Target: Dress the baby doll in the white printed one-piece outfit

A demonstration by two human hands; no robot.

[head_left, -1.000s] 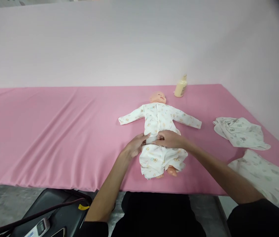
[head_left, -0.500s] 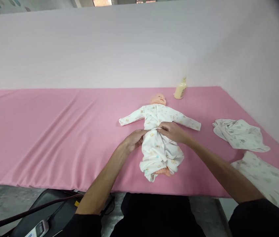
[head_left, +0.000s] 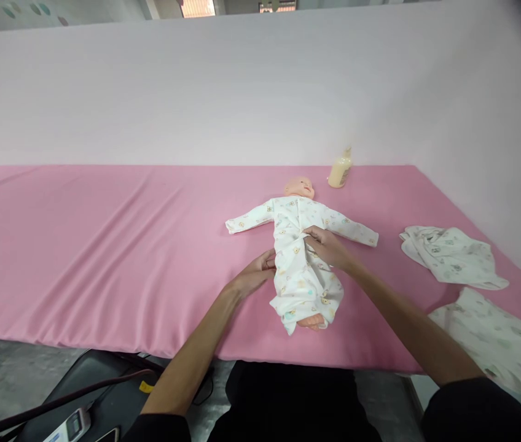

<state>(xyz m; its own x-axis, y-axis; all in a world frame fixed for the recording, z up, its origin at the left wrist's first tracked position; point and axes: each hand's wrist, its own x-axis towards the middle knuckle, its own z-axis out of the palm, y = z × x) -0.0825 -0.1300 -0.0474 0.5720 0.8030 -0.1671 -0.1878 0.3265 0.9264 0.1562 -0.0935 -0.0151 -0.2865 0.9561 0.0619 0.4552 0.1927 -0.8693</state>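
I see broad bare pink sheet (head_left: 104,245) left of the doll (head_left: 301,258), free passage there. Right of the doll, two folded cloths (head_left: 449,255) (head_left: 491,337) block the way; beyond the doll's head stands a cream bottle (head_left: 340,172), the wall close behind.

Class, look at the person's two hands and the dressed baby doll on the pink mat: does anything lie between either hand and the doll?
Nothing visible does. The left hand touches the doll at its waist side, and the right hand rests on its printed sleepsuit.
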